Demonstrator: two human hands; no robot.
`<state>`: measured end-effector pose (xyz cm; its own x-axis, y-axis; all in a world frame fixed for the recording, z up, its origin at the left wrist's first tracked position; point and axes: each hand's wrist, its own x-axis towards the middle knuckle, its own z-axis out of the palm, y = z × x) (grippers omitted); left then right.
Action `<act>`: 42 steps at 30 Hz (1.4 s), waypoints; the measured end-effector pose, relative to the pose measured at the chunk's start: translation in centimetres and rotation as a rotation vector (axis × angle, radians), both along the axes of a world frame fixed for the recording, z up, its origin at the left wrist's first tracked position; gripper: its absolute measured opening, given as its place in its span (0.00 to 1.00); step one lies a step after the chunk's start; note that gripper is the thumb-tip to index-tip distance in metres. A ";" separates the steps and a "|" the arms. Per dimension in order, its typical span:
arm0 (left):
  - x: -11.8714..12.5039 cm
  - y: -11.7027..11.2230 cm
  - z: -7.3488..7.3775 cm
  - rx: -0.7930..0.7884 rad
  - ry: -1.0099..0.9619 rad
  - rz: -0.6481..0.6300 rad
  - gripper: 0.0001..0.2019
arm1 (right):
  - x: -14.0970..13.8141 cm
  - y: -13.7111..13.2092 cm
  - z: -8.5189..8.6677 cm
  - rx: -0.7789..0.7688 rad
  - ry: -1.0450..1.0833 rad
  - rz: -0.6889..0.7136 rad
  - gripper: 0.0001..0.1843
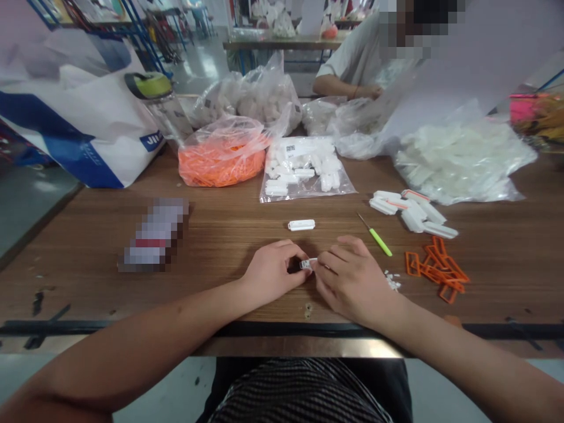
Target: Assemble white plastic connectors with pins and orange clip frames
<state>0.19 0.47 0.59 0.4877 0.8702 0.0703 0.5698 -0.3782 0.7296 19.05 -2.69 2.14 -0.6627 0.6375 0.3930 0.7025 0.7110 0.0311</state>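
Observation:
Between my two hands, just above the table near its front edge, is a small white plastic housing (305, 265), mostly covered by fingers. My left hand (274, 267) pinches its left end with thumb and forefinger. The fingers of my right hand (348, 276) close over its right end. A similar white plastic piece (302, 225) lies just beyond my hands. To the right lies a thin pick-like tool with a lime-green handle (380, 241). Tiny white bits (392, 281) are scattered beside my right hand, and orange rectangular frames (438, 267) lie in a loose heap farther right.
White pieces (412, 211), some with orange edging, are piled at right. Behind stand bags of orange parts (220, 158), white parts (306, 167) and pale pieces (458, 155). A blurred-out box-like object (154, 235) and a bottle (165, 108) are left. Another person (352, 64) sits opposite.

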 end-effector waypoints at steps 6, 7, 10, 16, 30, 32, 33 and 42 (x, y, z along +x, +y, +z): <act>0.0 0.0 0.0 0.001 -0.014 -0.013 0.03 | 0.2 0.1 -0.2 0.001 0.083 0.003 0.14; 0.0 0.0 0.0 0.004 -0.020 -0.016 0.02 | 0.2 0.1 -0.2 -0.005 0.101 0.002 0.13; 0.0 0.0 -0.2 0.010 -0.026 -0.015 0.02 | 0.3 0.2 -0.2 -0.032 0.132 -0.001 0.12; -0.1 0.0 -0.1 0.012 -0.029 -0.015 0.03 | 0.4 0.1 -0.1 -0.068 0.163 0.009 0.13; 0.0 0.1 -0.3 -0.022 -0.037 0.000 0.03 | -0.3 1.5 0.6 -0.315 0.217 -0.061 0.12; 0.1 0.0 -0.2 -0.009 -0.040 0.000 0.02 | 0.0 1.7 0.7 -0.374 0.284 -0.040 0.11; 0.1 0.0 -0.1 0.001 -0.041 0.001 0.02 | 0.2 1.7 0.7 -0.399 0.317 -0.033 0.10; 0.1 0.0 -0.2 -0.015 -0.044 0.006 0.03 | 0.4 1.1 0.3 -0.313 0.250 -0.006 0.11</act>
<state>0.26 0.46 0.41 0.4794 0.8740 0.0786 0.5394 -0.3641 0.7592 19.42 -1.54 2.46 -0.5670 0.7556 0.3281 0.6652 0.6549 -0.3586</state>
